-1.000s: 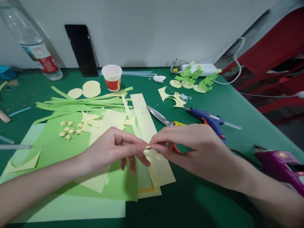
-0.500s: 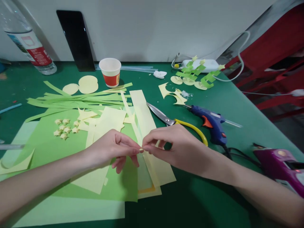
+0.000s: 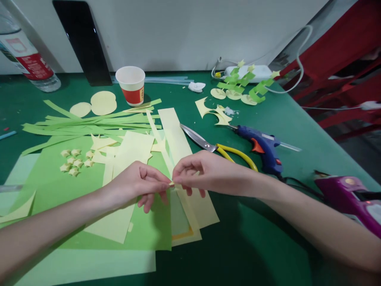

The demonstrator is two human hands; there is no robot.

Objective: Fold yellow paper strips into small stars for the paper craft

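Pinched between the fingertips of both hands is a small piece of pale yellow paper (image 3: 171, 184), mostly hidden by the fingers. My left hand (image 3: 144, 184) grips it from the left with thumb and forefinger, the other fingers hanging loosely below. From the right, my right hand (image 3: 205, 172) closes thumb and forefinger on the same piece. Under the hands lie pale yellow sheets (image 3: 133, 149) and a green sheet (image 3: 154, 234). Several small folded paper stars (image 3: 77, 163) are grouped on the green sheet to the left. Yellow-handled scissors (image 3: 202, 141) lie just beyond my right hand.
Green paper strips (image 3: 89, 124) and yellow paper circles (image 3: 103, 104) lie behind the sheets, near a paper cup (image 3: 131, 87). A blue glue gun (image 3: 262, 143) and a purple device (image 3: 348, 198) are on the right. A bottle (image 3: 32, 63) and a leaning phone (image 3: 85, 43) stand at the back.
The view has shifted slightly, moving the table items up and left. Both hands still pinch the yellow paper; the right hand has turned a little, and its lower fingers now show beneath it.
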